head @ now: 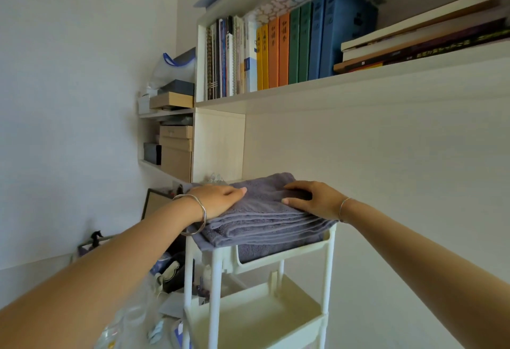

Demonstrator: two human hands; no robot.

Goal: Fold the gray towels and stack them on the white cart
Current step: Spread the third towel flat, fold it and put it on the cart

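Observation:
A stack of folded gray towels (262,221) lies on the top tray of the white cart (306,255). The stack overhangs the tray on the left side. My left hand (218,199) rests flat on the left part of the top towel, fingers straight. My right hand (311,197) presses on the right part of the top towel, with its fingers bent and their tips on the cloth. Both wrists wear thin bracelets.
The cart's lower tray (265,318) sits below. A white bookshelf (303,92) with upright books hangs above, close behind the cart. Cardboard boxes (176,147) fill shelves at the left. Clutter, glass jars (132,312) and a dark frame lie on the surface left of the cart.

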